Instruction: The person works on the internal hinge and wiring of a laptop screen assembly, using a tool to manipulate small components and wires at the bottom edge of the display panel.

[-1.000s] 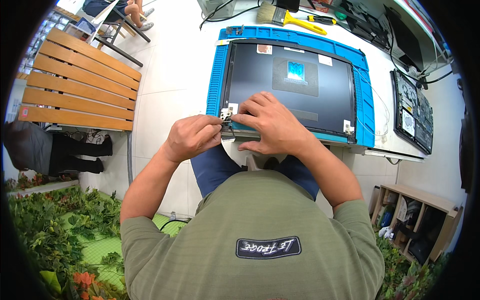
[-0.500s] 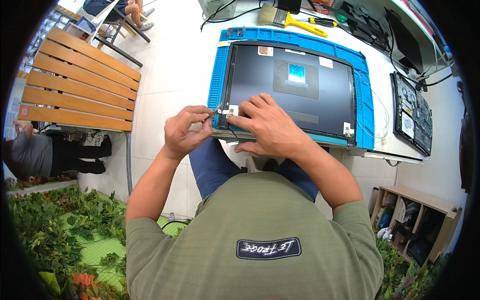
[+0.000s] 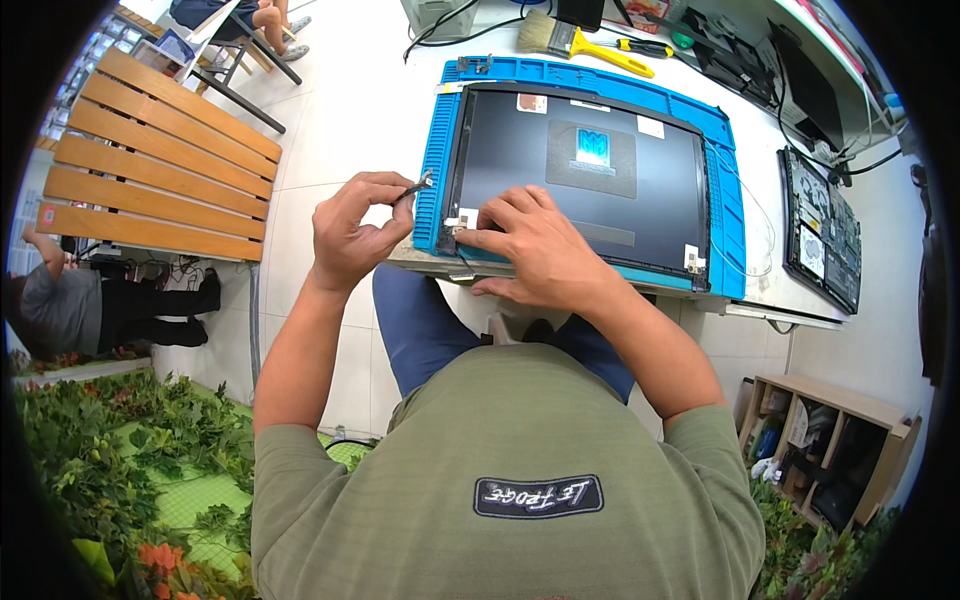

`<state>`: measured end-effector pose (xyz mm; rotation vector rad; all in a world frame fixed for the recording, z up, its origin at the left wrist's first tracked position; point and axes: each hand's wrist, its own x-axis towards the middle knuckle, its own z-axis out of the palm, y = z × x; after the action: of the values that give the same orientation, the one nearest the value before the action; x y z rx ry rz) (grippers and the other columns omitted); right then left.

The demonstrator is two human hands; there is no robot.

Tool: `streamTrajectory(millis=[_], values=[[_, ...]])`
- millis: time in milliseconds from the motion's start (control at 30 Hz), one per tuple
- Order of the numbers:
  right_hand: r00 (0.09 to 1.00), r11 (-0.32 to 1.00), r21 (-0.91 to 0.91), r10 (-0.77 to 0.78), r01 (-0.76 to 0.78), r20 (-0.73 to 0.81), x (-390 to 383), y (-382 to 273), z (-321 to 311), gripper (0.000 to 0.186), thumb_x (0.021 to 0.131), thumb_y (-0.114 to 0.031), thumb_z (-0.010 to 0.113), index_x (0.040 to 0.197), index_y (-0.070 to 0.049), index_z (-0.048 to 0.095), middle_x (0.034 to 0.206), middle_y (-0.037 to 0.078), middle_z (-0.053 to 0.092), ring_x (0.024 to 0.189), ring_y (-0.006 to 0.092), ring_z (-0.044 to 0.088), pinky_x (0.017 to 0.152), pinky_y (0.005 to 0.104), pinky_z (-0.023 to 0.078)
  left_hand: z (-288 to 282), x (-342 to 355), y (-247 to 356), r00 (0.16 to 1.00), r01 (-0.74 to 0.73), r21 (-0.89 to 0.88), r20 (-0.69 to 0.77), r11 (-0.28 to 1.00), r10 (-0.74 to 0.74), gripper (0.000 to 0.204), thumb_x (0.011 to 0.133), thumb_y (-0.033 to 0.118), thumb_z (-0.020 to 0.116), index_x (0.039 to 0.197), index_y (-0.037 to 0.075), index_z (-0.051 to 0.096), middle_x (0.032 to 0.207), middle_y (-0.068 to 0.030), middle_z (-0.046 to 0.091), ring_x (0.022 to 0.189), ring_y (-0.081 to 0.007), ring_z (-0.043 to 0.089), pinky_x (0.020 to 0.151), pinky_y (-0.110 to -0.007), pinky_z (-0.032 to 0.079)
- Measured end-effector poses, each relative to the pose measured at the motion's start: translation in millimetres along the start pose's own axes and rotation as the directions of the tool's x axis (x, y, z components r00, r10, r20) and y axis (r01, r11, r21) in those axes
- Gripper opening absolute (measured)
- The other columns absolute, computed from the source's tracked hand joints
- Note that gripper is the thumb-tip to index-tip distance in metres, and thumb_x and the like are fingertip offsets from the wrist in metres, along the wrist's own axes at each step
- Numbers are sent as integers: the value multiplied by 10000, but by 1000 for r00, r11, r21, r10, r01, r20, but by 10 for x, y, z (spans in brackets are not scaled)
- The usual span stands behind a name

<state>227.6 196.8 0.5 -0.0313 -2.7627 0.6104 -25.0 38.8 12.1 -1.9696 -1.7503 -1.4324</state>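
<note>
A laptop screen lid (image 3: 500,150) lies on a blue work mat (image 3: 735,180), its dark panel facing up. My left hand (image 3: 350,225) is off the mat's left edge, with thumb and fingers pinching a small dark metal piece with a bright end that looks like a hinge (image 3: 415,188). My right hand (image 3: 545,245) rests over the lid's near left corner. Its index fingertip touches the corner beside a white sticker, the other fingers bend over the panel, and the thumb is apart, at the front edge. A short dark cable (image 3: 464,268) hangs out at that corner.
A yellow-handled brush (image 3: 610,55) and a screwdriver (image 3: 645,46) lie behind the mat. An opened laptop base (image 3: 825,230) is at the right, near a thin white cable (image 3: 770,235). A small dark metal part (image 3: 475,65) sits on the mat's far left corner. A slatted wooden bench (image 3: 165,165) stands left.
My left hand has moved up and left, carrying the hinge away from the lid's corner. My right hand stays nearly where it was.
</note>
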Motion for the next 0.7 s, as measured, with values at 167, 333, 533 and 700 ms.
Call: streamTrajectory(millis=[167, 333, 533, 700], values=[[999, 998, -58, -34, 34, 1, -3, -2, 10, 647, 857, -375, 1007, 1438, -162, 819, 1284, 90, 709, 1302, 306, 619, 1213, 485, 450, 46, 121, -88, 998, -21, 100, 64, 995, 15, 150, 944, -20, 901, 1054, 20, 808, 1082, -125, 873, 894, -256, 863, 772, -343, 697], [999, 998, -51, -48, 47, -21, -11, 5, 16, 633, 850, -357, 1006, 1428, -166, 828, 1270, 88, 709, 1290, 305, 619, 1199, 485, 453, 228, 351, -377, 976, -140, 222, 193, 965, 97, 111, 980, 105, 893, 1078, 82, 846, 1116, -52, 856, 900, -240, 830, 789, -356, 681], [998, 999, -17, -43, 42, -50, -30, 35, 40, 633, 846, -330, 1005, 1434, -173, 834, 1267, 84, 712, 1278, 308, 623, 1180, 486, 462, 190, 377, -248, 972, -119, 240, 225, 963, 64, 213, 892, 54, 864, 1095, 115, 886, 1114, -58, 833, 1019, -265, 804, 873, -394, 674], [998, 999, -15, -35, 34, -51, -50, 37, 29, 605, 856, -311, 997, 1423, -170, 840, 1285, 87, 715, 1303, 310, 627, 1177, 491, 465, 24, 34, 82, 929, 30, -25, 370, 999, -19, 257, 797, 1, 809, 1015, 100, 901, 1037, -66, 800, 951, -268, 767, 814, -402, 656]])
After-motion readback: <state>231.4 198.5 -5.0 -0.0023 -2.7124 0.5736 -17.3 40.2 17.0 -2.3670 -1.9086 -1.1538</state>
